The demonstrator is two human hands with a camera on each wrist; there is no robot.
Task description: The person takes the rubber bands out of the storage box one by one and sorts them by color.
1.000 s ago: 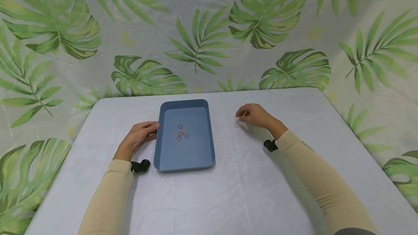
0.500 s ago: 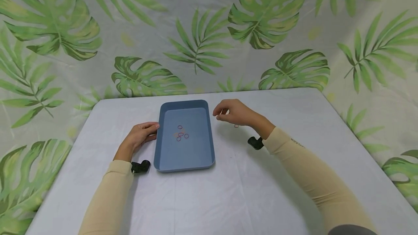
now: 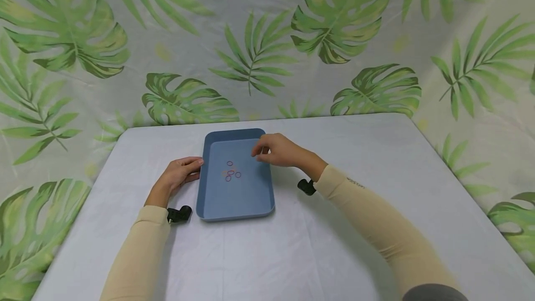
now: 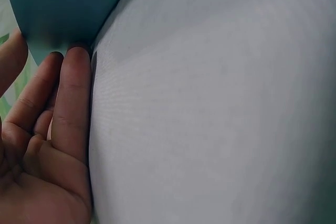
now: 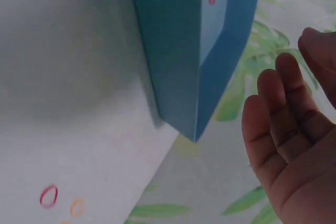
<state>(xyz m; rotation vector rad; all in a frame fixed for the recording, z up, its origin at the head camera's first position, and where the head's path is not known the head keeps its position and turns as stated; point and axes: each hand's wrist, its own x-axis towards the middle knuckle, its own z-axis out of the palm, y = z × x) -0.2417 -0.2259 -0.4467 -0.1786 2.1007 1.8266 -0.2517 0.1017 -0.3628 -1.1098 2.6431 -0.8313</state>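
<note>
In the head view my right hand (image 3: 281, 150) hovers over the right rim of a blue rectangular tray (image 3: 242, 199), its thumb and forefinger tips close together above the tray floor. Whether anything small is between those tips is too fine to see; the right wrist view does not show it. Several thin red and orange rings, like rubber bands (image 3: 231, 173), lie loosely grouped on the tray floor. At the tray's left side my left hand (image 3: 180, 173) holds the wall. Its fingers (image 4: 76, 93) press the outer wall in the left wrist view, with the thumb at the rim.
On the white table beside the tray, a red ring (image 5: 49, 196) and an orange ring (image 5: 77, 207) lie close together, with part of another orange one at the frame edge. The right arm covers that spot in the head view. Leaf-patterned cloth (image 3: 251, 64) hangs behind.
My right hand has moved left from the rings on the table to over the tray's right rim. The left hand, the tray and the rings in it stay put.
</note>
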